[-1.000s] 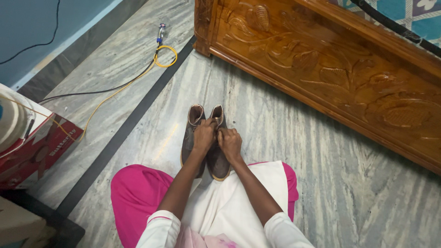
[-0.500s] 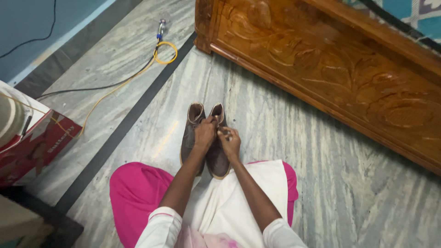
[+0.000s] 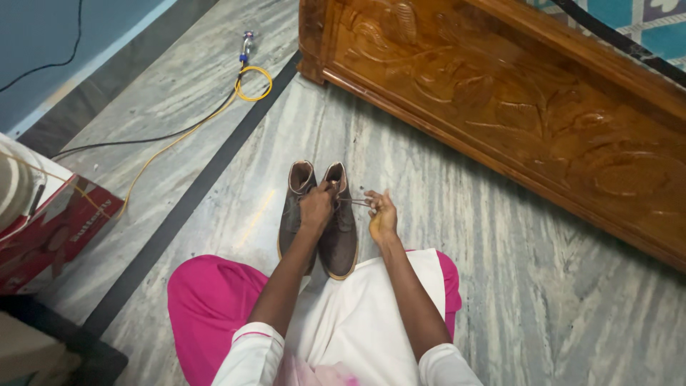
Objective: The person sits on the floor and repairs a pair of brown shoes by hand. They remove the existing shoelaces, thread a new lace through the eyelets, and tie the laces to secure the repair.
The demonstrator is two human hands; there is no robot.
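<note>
Lacing is under way: the brown shoes (image 3: 319,218) stand paired on the marble floor (image 3: 464,214). The lace (image 3: 353,202) is pinched taut between left hand (image 3: 316,208) and right hand (image 3: 383,219); crossing is called for.

Both hands (image 3: 350,211) forward, fingers pinched

I sit on a grey marble floor (image 3: 500,286) with a dark stripe; on it stand my brown boots (image 3: 318,218), a yellow cable (image 3: 179,136), a red box (image 3: 53,232).
</note>
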